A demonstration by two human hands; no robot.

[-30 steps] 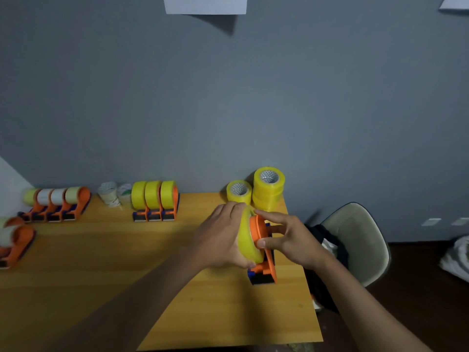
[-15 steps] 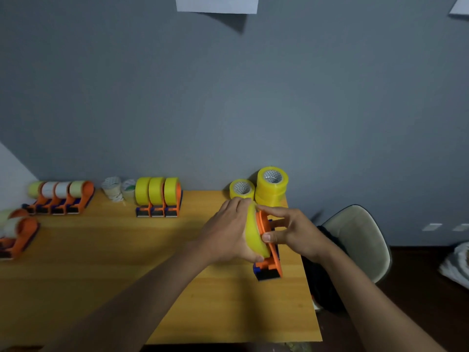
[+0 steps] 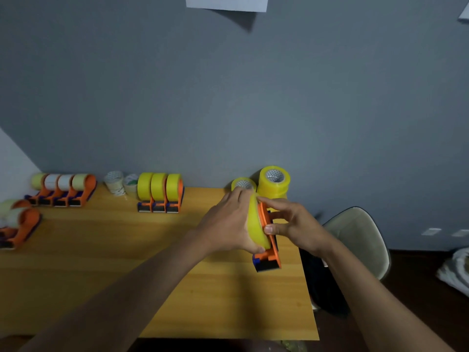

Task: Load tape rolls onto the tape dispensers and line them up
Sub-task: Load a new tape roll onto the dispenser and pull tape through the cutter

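Both hands seat a yellow roll on an orange dispenser.

Left hand cups the yellow tape roll, fingers curled round it; right hand pinches the orange dispenser standing near the table's right edge. Over the last second the roll has closed against the dispenser's side, so this load looks nearly done. Farther back wait the spare yellow rolls and the loaded yellow row.

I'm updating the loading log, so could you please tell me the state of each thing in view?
Left hand: grips the yellow roll.
Right hand: holds the orange dispenser.
Three yellow dispensers: loaded, lined up.
Spare yellow rolls: unloaded, by the wall.
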